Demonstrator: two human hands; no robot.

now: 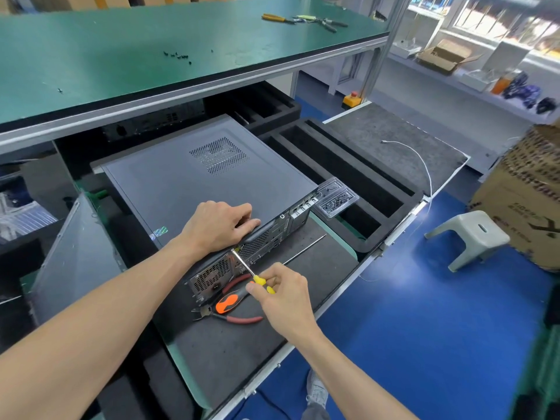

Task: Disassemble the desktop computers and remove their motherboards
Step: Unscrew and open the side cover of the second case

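**Operator:** Forearms fill the bottom of my view, both reaching to the desktop computer [194, 180], which lies flat on the dark foam mat [230, 353] of the lower bench with its rear panel toward me. My left hand [219, 227] rests on the rear edge of the side cover, fingers loosely bent over the lip. I judge that steadies the case against the push of the tool.

**Observer:** And the right?

**Operator:** My right hand [283, 294] pinches the yellow-handled screwdriver [251, 272] between thumb and fingertips. The shaft slants up-left, its tip at the rear panel just under the left wrist, probably on a cover screw. I cannot see the screw itself.

**Observer:** So the motherboard?

**Operator:** Hidden inside; the cover is on, so this looks like the opening step.

**Observer:** Anything in the way?

**Operator:** Red-handled cutters [225, 315] and an orange-and-black grip [227, 302] lie just beside the panel, beneath the screwdriver, close to my right hand. A long thin rod [304, 249] lies to the right. A clear plastic tray [336, 197] holding small dark parts sits at the case's far corner. Black foam inserts [342, 177] lie beyond, and pliers [277, 18] sit on the green upper shelf [121, 56].
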